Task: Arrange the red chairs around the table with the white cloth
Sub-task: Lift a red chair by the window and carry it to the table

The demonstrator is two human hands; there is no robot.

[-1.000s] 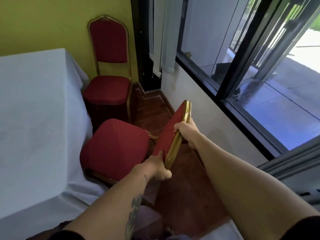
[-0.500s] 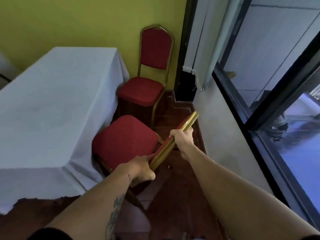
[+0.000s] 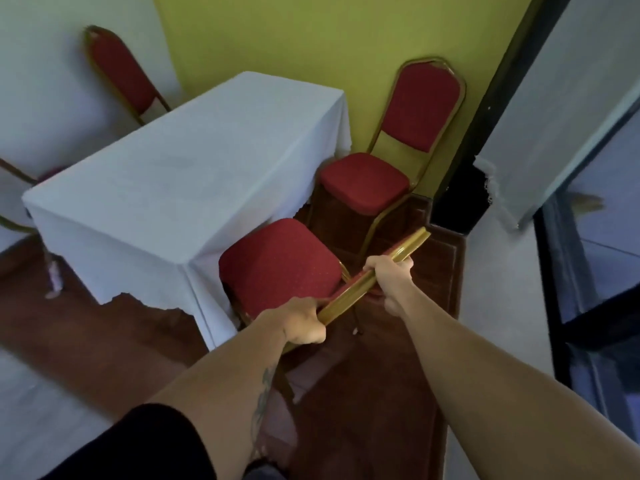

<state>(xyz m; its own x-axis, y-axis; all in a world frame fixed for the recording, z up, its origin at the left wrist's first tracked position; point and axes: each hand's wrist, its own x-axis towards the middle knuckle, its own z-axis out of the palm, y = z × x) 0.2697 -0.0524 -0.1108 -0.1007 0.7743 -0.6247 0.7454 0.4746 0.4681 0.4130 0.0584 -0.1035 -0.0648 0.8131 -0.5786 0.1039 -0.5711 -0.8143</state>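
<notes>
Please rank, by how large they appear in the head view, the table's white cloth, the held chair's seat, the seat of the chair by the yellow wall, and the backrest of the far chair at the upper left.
1. White cloth, by far.
2. Held chair's seat, though nearness to the camera enlarges it.
3. Seat of the chair by the yellow wall and backrest of the far chair: these look alike, so I would not rank them.

Desk (image 3: 180, 174) legs hidden under the white cloth (image 3: 131, 265). Held chair (image 3: 280, 268): backrest seen edge-on, red face barely visible; legs mostly covered by the forearms. Left hand (image 3: 301, 325) fingers wrap behind the gold frame, out of sight. Chair at upper left of the frame (image 3: 121, 74): seat hidden behind the desk. Another chair at the left edge (image 3: 14, 174) is cut off and blurred.
</notes>
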